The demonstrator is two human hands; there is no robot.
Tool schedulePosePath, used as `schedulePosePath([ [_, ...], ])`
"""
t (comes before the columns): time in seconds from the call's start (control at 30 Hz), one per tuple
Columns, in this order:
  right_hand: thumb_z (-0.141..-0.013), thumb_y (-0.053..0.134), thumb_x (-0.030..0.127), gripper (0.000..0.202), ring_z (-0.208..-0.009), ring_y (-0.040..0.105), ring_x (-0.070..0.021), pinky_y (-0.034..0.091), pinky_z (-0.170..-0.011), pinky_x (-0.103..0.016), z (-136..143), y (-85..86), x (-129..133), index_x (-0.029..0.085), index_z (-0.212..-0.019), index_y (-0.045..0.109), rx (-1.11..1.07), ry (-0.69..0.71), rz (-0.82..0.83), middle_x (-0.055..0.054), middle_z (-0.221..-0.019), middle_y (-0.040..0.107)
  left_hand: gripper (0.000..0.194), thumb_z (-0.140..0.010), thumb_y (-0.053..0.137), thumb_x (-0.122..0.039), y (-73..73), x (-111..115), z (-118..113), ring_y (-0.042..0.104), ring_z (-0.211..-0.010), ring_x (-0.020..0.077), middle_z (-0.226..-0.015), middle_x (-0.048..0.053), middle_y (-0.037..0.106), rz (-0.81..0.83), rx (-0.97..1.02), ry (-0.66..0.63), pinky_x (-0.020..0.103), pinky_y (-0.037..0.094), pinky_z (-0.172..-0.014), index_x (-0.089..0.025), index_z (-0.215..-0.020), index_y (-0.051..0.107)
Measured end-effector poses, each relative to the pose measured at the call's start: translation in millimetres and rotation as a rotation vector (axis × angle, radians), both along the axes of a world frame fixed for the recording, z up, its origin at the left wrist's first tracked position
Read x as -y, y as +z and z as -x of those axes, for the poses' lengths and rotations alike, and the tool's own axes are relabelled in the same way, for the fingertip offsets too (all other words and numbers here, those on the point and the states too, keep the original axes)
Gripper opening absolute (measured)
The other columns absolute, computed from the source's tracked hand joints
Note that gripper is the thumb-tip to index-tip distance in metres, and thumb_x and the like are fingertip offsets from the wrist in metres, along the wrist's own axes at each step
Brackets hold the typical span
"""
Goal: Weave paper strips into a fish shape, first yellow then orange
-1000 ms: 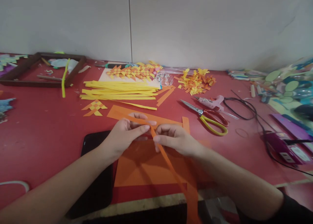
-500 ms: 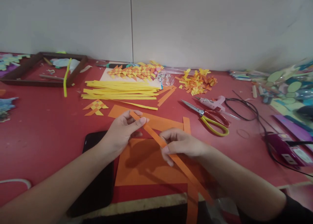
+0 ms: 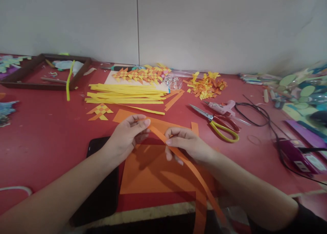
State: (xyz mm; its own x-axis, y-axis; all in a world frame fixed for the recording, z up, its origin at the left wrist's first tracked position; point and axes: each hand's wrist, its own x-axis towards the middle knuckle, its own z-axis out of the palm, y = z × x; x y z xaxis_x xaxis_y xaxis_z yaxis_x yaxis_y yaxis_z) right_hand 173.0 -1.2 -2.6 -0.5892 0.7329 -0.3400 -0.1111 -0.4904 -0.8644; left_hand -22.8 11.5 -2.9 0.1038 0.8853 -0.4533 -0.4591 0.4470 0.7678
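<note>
A long orange paper strip [image 3: 195, 172] runs slanting between my hands and hangs past the table's front edge. My left hand [image 3: 133, 130] pinches its upper end between thumb and fingers. Farther down the strip, my right hand [image 3: 182, 142] grips it with thumb and index finger, other fingers curled below. Under both hands lies an orange sheet [image 3: 145, 172]. Another orange piece [image 3: 163, 126] lies behind them, beside a bundle of yellow strips [image 3: 125, 96]. A woven orange-and-yellow paper fish [image 3: 100, 111] is left of that bundle.
Scissors [image 3: 212, 119] and a pink glue gun [image 3: 223, 108] with a black cable lie at right. A black phone [image 3: 102, 189] is under my left forearm. Woven pieces [image 3: 141, 74] and a brown frame [image 3: 84, 68] are at the back, near the wall.
My right hand has moved slightly up and left along the strip, closer to my left hand. The strip now bends in a curve and its upper end is turned more edge-on.
</note>
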Motion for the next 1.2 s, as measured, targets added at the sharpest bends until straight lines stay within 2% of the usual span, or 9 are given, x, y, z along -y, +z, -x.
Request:
schedulePosePath([
  [0.13, -0.08, 0.064, 0.036, 0.023, -0.034, 0.047, -0.0065, 0.032, -0.036, -0.019, 0, 3.5, 0, 0.018, -0.072, 0.053, 0.066, -0.02, -0.027, -0.001, -0.056, 0.07, 0.032, -0.062, 0.086, -0.019, -1.8, 1, 1, 0.061, -0.057, 0.0052, -0.068, -0.007, 0.064, -0.038, -0.026, -0.027, 0.016, 0.055, -0.057, -0.018, -0.083, 0.063],
  [0.23, -0.084, 0.059, 0.046, 0.031, -0.036, 0.045, -0.0065, 0.028, -0.036, -0.02, 1, 4.8, 0, 0.016, -0.075, 0.058, 0.127, -0.02, -0.019, -0.001, -0.053, 0.067, 0.031, -0.06, 0.088, -0.023, -3.7, 5, 2, 0.06, -0.055, 0.0054, -0.066, -0.006, 0.065, -0.08, -0.036, -0.144, 0.015, 0.05, -0.052, -0.018, -0.083, 0.067],
  [0.3, -0.082, 0.061, 0.05, 0.034, -0.036, 0.042, -0.0062, 0.024, -0.035, -0.02, 1, 4.5, 0, 0.016, -0.079, 0.06, 0.117, 0.008, 0.002, 0.0, -0.053, 0.066, 0.03, -0.062, 0.087, -0.025, -5.1, 7, 3, 0.061, -0.056, 0.0067, -0.066, -0.004, 0.067, -0.131, -0.029, -0.238, 0.016, 0.049, -0.053, -0.018, -0.086, 0.069],
  [0.43, -0.08, 0.067, 0.042, 0.028, -0.036, 0.037, -0.0037, 0.022, -0.035, -0.019, 2, 2.0, 0, 0.014, -0.081, 0.062, 0.037, 0.122, -0.012, 0.001, -0.056, 0.066, 0.027, -0.066, 0.085, -0.024, -6.8, 10, 4, 0.064, -0.062, 0.0082, -0.07, -0.002, 0.071, -0.234, -0.039, -0.329, 0.019, 0.051, -0.062, -0.019, -0.088, 0.07],
  [0.57, -0.079, 0.069, 0.039, 0.026, -0.036, 0.036, -0.0026, 0.022, -0.034, -0.018, 1, -2.2, -1, 0.015, -0.075, 0.06, -0.038, 0.135, -0.015, 0.001, -0.058, 0.066, 0.026, -0.069, 0.083, -0.024, -6.7, 10, 4, 0.066, -0.068, 0.0085, -0.075, -0.001, 0.074, -0.27, -0.081, -0.365, 0.019, 0.052, -0.068, -0.02, -0.091, 0.07],
  [0.73, -0.081, 0.068, 0.038, 0.025, -0.037, 0.04, -0.0038, 0.026, -0.034, -0.017, 1, -3.4, 1, 0.016, -0.073, 0.06, 0.031, 0.009, -0.023, 0.003, -0.056, 0.062, 0.03, -0.072, 0.081, -0.025, -5.7, 10, 1, 0.067, -0.081, 0.0101, -0.085, -0.001, 0.074, -0.291, -0.124, -0.368, 0.021, 0.051, -0.079, -0.021, -0.099, 0.068],
  [0.87, -0.078, 0.072, 0.03, 0.017, -0.038, 0.044, -0.005, 0.032, -0.036, -0.016, 2, -4.1, 2, 0.018, -0.077, 0.061, 0.024, -0.143, -0.107, 0.007, -0.049, 0.053, 0.033, -0.068, 0.083, -0.024, -3.9, 11, 0, 0.062, -0.072, 0.0074, -0.079, -0.004, 0.067, -0.324, -0.166, -0.315, 0.018, 0.049, -0.07, -0.02, -0.095, 0.063],
  [0.97, -0.076, 0.074, 0.031, 0.017, -0.04, 0.046, -0.0058, 0.037, -0.039, -0.018, 3, -5.3, 3, 0.018, -0.08, 0.063, 0.016, -0.181, -0.136, 0.006, -0.053, 0.056, 0.036, -0.067, 0.084, -0.024, -2.8, 11, 1, 0.059, -0.065, 0.0073, -0.073, -0.005, 0.065, -0.315, -0.196, -0.364, 0.018, 0.046, -0.062, -0.019, -0.093, 0.06],
  [1.2, -0.072, 0.079, 0.031, 0.018, -0.056, 0.05, -0.0073, 0.038, -0.053, -0.021, 5, -6.6, 4, 0.017, -0.073, 0.068, 0.058, -0.236, -0.21, 0.001, -0.065, 0.062, 0.036, -0.066, 0.085, -0.023, -3.1, 11, 3, 0.061, -0.07, 0.0077, -0.076, -0.004, 0.067, -0.287, -0.212, -0.461, 0.02, 0.047, -0.068, -0.018, -0.092, 0.06],
])
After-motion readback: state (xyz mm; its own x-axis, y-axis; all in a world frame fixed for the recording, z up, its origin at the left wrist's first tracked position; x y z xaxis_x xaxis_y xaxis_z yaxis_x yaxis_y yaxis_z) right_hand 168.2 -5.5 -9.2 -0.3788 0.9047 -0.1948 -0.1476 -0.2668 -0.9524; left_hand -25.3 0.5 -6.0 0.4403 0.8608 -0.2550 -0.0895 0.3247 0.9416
